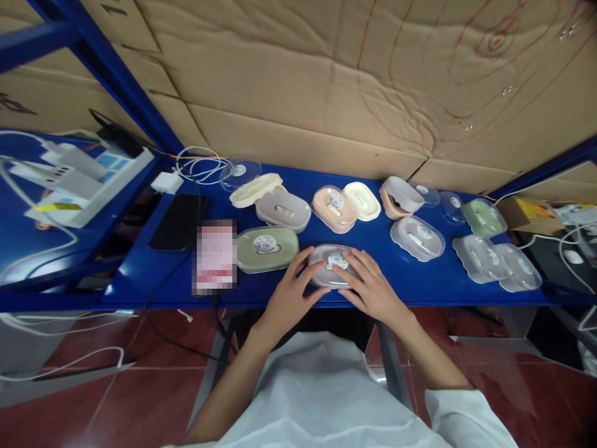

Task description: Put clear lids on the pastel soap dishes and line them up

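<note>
Directly in front of me at the table's near edge is a grey oval soap box point(319, 256) with a clear lid and a round label. My left hand point(291, 292) grips its left side, thumb along the near edge and fingers over the lid. From the right, my right hand point(373, 287) holds the same box, fingers spread across the lid near the label. Its lower edge is partly hidden by my hands. Just left of it lies a green soap box point(252, 255) with a label, and behind it a peach soap box point(345, 219) with a clear lid.
Several grey soap boxes point(422, 247), a green one point(489, 219), loose cream trays point(362, 200) and clear lids point(240, 177) stand along the blue table point(336, 300). At left are a black phone point(175, 223), a power strip point(107, 190) and cables. Cardboard point(289, 81) walls the back.
</note>
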`<state>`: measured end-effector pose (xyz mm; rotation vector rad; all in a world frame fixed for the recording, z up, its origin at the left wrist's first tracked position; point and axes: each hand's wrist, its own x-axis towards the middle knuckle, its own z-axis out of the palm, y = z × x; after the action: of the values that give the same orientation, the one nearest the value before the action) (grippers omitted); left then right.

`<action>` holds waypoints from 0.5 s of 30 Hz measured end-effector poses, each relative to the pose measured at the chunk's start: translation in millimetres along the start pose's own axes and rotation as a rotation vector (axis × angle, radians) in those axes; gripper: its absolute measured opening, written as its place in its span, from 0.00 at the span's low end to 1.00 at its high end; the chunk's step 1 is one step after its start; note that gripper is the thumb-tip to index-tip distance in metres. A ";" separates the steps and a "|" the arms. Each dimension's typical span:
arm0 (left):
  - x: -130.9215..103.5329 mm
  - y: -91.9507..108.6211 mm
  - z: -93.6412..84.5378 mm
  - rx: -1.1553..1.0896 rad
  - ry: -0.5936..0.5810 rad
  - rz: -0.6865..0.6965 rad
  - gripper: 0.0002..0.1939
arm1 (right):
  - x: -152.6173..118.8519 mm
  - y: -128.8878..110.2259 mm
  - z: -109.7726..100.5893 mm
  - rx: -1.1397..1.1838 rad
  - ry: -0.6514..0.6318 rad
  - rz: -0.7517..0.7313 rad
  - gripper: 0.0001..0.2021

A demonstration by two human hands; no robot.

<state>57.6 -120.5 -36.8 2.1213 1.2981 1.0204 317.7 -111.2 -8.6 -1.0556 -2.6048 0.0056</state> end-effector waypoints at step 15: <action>-2.8 4.1 0.5 0.005 0.084 0.040 0.21 | 54.9 14.4 9.0 -0.157 0.198 0.374 0.26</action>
<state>59.4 -124.9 -35.3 2.1367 1.3027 1.1355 287.8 -62.5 -2.4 -1.5028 -2.2284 -0.2076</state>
